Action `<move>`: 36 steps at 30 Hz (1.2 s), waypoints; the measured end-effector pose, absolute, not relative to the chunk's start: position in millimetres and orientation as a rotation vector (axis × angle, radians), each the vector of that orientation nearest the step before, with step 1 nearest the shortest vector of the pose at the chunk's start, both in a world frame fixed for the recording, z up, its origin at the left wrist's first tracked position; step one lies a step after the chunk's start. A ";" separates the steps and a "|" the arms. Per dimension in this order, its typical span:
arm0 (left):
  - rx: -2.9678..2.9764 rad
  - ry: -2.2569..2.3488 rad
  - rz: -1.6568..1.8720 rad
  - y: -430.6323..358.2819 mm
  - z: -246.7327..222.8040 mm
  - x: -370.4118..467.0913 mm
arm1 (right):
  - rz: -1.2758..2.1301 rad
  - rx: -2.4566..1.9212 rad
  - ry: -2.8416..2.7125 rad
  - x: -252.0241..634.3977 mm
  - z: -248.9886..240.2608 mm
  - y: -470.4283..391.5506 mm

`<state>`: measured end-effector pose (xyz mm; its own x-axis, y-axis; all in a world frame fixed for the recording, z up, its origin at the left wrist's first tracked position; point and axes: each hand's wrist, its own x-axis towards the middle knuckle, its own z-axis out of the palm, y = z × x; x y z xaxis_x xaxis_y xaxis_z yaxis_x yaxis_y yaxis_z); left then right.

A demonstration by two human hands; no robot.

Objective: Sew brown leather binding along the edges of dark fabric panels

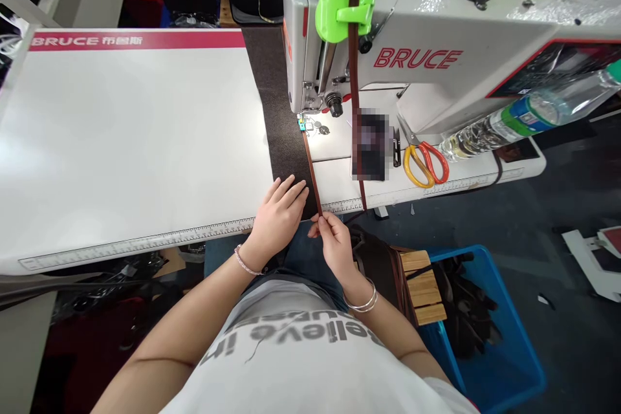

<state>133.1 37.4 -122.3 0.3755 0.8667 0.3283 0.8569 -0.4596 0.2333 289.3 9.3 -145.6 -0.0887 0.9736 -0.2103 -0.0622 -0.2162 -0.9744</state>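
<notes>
A long dark brown piece of fabric [281,103] runs from the back of the table to its front edge, under the presser foot of the white sewing machine [417,52]. Flat on the fabric near the front lies my left hand [280,213], fingers stretched out. My right hand [334,242] pinches a narrow brown binding strip [313,174] at the table's front edge. That strip follows the fabric's right side up to the small blue foot [301,124] at the needle. Another length of brown strip [354,65] hangs from a green clip [344,13] on the machine.
Scissors [424,158] with yellow and red handles lie right of a blurred dark object [372,145]. A plastic bottle [528,113] leans beside the machine. Below right, a blue bin [509,336] holds dark scraps, near a wooden stool [422,288].
</notes>
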 end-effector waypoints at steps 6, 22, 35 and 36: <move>2.613 1.516 0.657 37.7 -122.5 130.3 | 1.470 -1.251 -1.103 288.9 -146.5 9.3; 2.624 1.598 0.590 42.7 -117.6 133.5 | 1.470 -1.259 -1.119 289.6 -144.6 9.3; 2.602 1.624 0.457 60.2 -112.9 129.0 | 1.466 -1.257 -1.139 290.5 -142.3 7.8; 2.603 1.623 0.448 61.8 -112.5 128.9 | 1.464 -1.258 -1.142 290.6 -142.1 7.6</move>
<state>128.9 61.8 -112.5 0.4101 0.8849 0.2209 0.8727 -0.4511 0.1866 290.6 7.6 -142.1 -0.1122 0.9742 -0.1960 -0.0473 -0.2023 -0.9782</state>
